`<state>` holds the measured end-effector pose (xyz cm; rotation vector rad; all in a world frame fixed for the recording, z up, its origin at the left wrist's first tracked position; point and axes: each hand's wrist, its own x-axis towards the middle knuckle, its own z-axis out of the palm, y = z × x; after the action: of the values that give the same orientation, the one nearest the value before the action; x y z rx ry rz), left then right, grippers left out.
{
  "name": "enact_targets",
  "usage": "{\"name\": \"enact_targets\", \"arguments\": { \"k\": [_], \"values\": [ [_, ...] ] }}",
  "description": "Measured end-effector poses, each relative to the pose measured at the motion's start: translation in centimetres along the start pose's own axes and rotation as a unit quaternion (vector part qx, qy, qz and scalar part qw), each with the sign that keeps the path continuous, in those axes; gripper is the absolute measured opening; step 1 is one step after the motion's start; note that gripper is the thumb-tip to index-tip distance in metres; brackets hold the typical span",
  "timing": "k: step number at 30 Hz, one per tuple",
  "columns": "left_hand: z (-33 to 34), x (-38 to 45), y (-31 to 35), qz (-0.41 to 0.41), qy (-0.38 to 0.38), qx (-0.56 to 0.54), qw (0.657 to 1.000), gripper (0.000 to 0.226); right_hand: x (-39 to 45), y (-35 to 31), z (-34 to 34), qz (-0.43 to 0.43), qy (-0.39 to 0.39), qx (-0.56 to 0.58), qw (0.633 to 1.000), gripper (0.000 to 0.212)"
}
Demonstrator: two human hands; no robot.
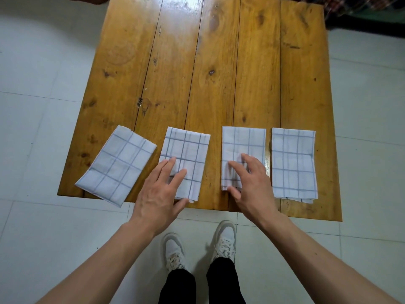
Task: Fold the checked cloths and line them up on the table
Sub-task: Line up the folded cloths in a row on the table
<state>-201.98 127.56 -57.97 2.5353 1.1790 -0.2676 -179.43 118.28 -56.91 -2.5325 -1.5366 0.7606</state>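
Flat fingers of the left hand and right hand pressed two of four folded blue-checked white cloths on the brown plank table; squaring the skewed, overhanging leftmost cloth seemed best next.

Bright — glare on table — edges bowed

The table is varnished wooden planks, knotted and glossy, with glare toward twelve o'clock. The four checked cloths are thin, matt woven fabric. The floor is smooth, pale glazed tile.
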Motion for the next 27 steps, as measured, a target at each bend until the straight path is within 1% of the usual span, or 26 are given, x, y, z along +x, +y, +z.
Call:
{"name": "enact_targets", "arguments": {
  "k": [4,8,15,27],
  "values": [
    [0.5,0.6,0.8,-0.017,0.027,-0.021,0.999,0.069,0.0,0.1,0.0,-0.003,0.005,0.002,1.0,0.065],
    [0.5,1.9,1.8,-0.012,0.04,-0.033,0.999,0.067,0.1,0.1,0.0,-0.004,0.008,0.003,1.0,0.066],
    [0.2,3.0,3.2,-0.019,0.04,-0.04,0.998,0.064,0.1,0.2,0.1,-0.008,0.018,0.004,1.0,0.065],
    [0.6,2.4,2.7,-0.017,0.027,-0.047,0.998,0.065,0.4,0.2,0.0,-0.009,0.021,0.006,1.0,0.066]
  ]
}}
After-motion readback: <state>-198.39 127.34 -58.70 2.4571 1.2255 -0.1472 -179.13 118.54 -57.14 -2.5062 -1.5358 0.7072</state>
